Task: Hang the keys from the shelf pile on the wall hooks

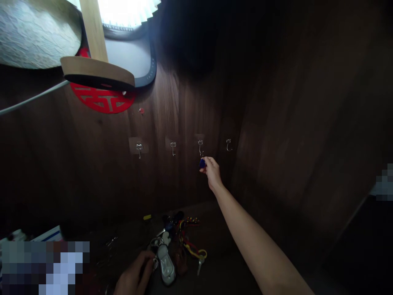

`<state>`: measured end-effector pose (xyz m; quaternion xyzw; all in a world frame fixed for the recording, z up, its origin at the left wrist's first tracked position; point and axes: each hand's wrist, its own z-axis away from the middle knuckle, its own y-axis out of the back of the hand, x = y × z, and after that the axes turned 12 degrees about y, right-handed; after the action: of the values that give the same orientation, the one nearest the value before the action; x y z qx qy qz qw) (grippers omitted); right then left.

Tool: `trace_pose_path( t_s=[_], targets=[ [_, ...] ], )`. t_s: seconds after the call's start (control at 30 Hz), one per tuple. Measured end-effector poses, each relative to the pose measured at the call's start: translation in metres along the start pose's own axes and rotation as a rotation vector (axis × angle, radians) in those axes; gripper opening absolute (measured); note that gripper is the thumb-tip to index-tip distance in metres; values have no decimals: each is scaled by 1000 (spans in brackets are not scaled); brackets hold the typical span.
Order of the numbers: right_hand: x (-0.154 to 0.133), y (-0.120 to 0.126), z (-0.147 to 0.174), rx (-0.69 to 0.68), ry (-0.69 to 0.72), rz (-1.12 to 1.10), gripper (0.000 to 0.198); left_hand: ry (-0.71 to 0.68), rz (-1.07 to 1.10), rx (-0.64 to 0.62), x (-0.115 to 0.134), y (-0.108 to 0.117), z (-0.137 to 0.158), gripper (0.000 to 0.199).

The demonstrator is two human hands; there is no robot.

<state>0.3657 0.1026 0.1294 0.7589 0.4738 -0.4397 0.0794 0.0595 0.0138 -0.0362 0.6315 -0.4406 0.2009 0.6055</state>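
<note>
My right hand (212, 172) reaches to the dark wood panel and pinches a blue key fob (202, 164) just below the third hook (200, 143) from the left. The fob's ring is at the hook's tip; whether it hangs there I cannot tell. Low in the view, my left hand (133, 274) has its fingertips closed at a small key (155, 263) beside a grey oblong keychain (166, 266). Around these lie a red and yellow braided cord (190, 246), a silver key (200, 265) and a brown leather piece (181, 260).
Other metal hooks are on the panel: far left (139, 148), second (173, 146) and far right (229, 144). A lamp with a round wooden base (98, 73) hangs over at upper left, near a red cut-out ornament (104, 100). A yellow piece (147, 217) lies behind the keys.
</note>
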Motion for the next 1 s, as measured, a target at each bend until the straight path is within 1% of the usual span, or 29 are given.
trace_pose_path(
  t_s=[0.13,0.3,0.43,0.53,0.63,0.7,0.8,0.87,0.93,1.0],
  targets=[
    [17,17,23,0,-82,6,25,27,2,28,4,1,2,17],
    [40,34,70,-36,-183,56,28,81,57,15,8,5,4,18],
    [52,35,111,-160,-243,95,30,173,143,56,5,6,2,20],
    [54,30,141,-325,-239,144,26,257,251,160,1,7,-2,22],
    [46,24,168,-586,-107,298,19,287,357,276,-1,10,-4,24],
    [37,20,184,-743,26,388,17,287,407,320,1,11,-4,24],
    [24,14,203,-990,254,433,20,264,448,360,6,14,-1,24],
    [18,12,210,-1138,386,462,22,234,443,419,9,19,2,22],
    [17,12,214,-1224,484,509,22,210,422,530,8,27,4,21],
    [19,13,216,-1244,535,548,22,209,388,677,2,40,5,21]
  ],
)
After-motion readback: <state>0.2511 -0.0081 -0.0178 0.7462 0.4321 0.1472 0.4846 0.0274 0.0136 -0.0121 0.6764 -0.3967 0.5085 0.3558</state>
